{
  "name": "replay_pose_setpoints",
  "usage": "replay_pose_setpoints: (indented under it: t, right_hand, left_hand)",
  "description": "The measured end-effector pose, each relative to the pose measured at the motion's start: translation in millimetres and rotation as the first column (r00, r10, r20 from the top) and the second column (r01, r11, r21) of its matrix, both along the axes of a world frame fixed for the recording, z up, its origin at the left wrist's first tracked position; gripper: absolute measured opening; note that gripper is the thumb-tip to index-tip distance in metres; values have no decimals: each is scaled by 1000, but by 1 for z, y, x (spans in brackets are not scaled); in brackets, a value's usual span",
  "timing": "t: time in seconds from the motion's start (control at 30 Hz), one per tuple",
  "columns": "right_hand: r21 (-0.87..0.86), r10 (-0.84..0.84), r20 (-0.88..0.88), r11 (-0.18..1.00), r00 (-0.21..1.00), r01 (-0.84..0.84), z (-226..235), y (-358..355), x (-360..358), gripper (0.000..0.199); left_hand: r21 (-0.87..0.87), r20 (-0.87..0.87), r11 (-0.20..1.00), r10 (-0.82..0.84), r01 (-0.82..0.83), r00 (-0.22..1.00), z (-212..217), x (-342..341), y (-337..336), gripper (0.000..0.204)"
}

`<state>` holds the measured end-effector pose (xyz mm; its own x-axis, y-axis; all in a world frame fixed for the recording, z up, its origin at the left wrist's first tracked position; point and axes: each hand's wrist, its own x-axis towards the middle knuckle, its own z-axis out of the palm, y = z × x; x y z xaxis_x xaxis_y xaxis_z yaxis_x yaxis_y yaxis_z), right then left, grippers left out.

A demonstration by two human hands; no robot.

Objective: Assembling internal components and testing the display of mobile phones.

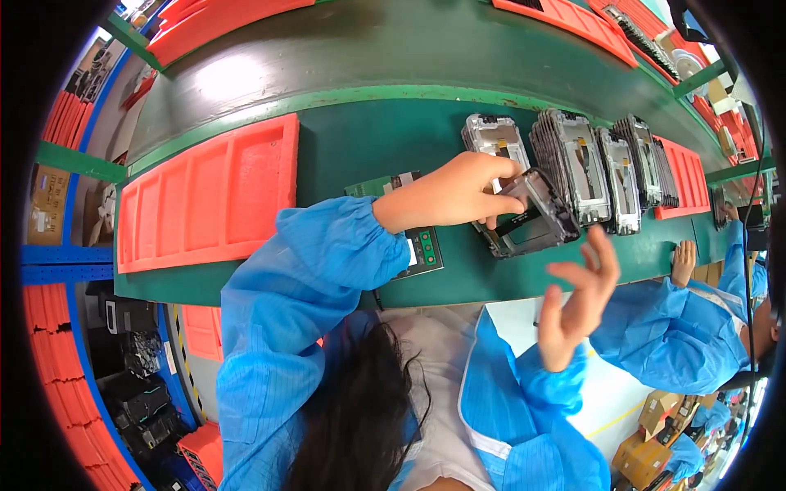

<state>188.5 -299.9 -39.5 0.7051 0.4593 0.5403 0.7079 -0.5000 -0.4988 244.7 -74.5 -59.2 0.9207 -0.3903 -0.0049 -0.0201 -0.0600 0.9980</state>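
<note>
My left hand (458,192) reaches across the green bench and is closed on the upper edge of a phone frame (536,233), thumb and fingers pinching it. The frame is tilted, with a silvery rim and a dark inside. Below and to the right of it, my right hand (577,307) is raised near the bench's front edge, fingers apart and holding nothing. Behind the held frame stands another phone frame (495,131), partly hidden by my left hand. A stack of phone frames (573,155) leans just to the right. Under my left wrist lies a green circuit board device (426,250), partly covered.
A large red compartment tray (213,192) lies at the bench's left. More phone frames (622,180) and a second red tray (684,176) stand to the right. A co-worker's hand (683,262) rests at the bench's right edge. Above runs a shelf (368,57) with red trays.
</note>
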Motion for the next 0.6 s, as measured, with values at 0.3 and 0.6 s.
replay_pose_setpoints:
  t: [0.3,0.6]
  right_hand:
    - [103,-154,-383,973,911,207,-44,52,-45,46]
    - [191,-293,-273,917,916,350,-81,54,-32,19]
  left_hand:
    - [55,148,998,-6,-2,989,-19,-11,6,31]
    - [492,604,849,-173,-194,778,-18,-15,20,34]
